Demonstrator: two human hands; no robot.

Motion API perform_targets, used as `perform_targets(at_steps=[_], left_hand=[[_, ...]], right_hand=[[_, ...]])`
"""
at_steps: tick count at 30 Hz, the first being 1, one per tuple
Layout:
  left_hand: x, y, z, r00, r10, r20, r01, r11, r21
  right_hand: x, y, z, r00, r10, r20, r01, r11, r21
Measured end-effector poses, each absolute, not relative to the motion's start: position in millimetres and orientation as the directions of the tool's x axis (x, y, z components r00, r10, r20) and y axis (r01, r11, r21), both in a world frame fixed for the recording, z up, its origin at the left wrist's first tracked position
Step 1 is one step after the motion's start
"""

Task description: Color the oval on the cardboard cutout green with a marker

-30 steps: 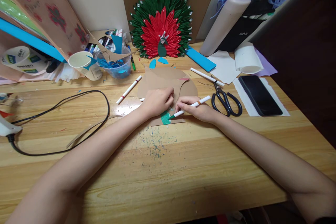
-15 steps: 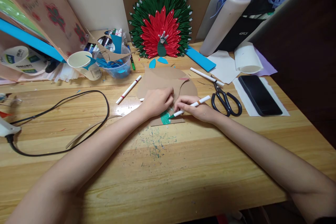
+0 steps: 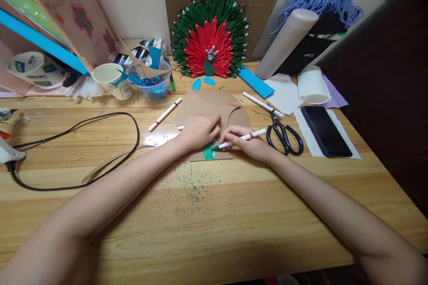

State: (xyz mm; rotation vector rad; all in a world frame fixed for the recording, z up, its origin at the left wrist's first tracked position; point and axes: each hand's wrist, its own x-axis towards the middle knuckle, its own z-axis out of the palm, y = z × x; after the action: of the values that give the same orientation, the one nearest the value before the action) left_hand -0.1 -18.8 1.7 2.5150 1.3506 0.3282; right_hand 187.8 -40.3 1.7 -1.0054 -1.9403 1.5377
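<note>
My right hand [image 3: 249, 142] grips a white marker [image 3: 254, 135] with a brown band near its back end. The marker's green tip touches a small piece coloured mostly green [image 3: 209, 153], with a little white showing at its right side. Beneath that piece lies brown cardboard [image 3: 203, 102], with a curved cut line in it. My left hand [image 3: 200, 131] rests on the cardboard just above the green piece, its fingers curled and the tips hidden. Anything under those fingertips is out of sight.
Black-handled scissors [image 3: 284, 136] and a phone [image 3: 326, 131] lie to the right. On the left are a capped marker [image 3: 165, 114], a black cable [image 3: 137, 142], a paper cup [image 3: 113, 82] and a tub [image 3: 157, 84] of blue scraps. Behind stands a green and red peacock craft [image 3: 210, 38].
The view has tilted and shifted slightly. My right hand keeps the marker tip on the green piece, with small movement only. The left hand stays in place on the cardboard.
</note>
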Motion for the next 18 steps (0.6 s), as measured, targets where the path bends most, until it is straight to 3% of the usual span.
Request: perform_targets(at_steps=[5, 11, 18], left_hand=[[0.3, -20.5, 4.6, 0.533, 0.844, 0.055, 0.783, -0.517, 0.344], [0.7, -20.1, 4.5, 0.536, 0.842, 0.068, 0.774, -0.522, 0.359], [0.8, -20.2, 3.5, 0.538, 0.840, 0.069, 0.772, -0.524, 0.359]], right_hand=[[187.6, -40.6, 1.6, -0.626, 0.772, -0.106, 0.239, 0.061, -0.969], [188.7, -39.4, 6.2, -0.637, 0.764, -0.102, 0.329, 0.150, -0.933], [190.0, -39.0, 1.8, -0.631, 0.772, -0.075, 0.311, 0.163, -0.936]])
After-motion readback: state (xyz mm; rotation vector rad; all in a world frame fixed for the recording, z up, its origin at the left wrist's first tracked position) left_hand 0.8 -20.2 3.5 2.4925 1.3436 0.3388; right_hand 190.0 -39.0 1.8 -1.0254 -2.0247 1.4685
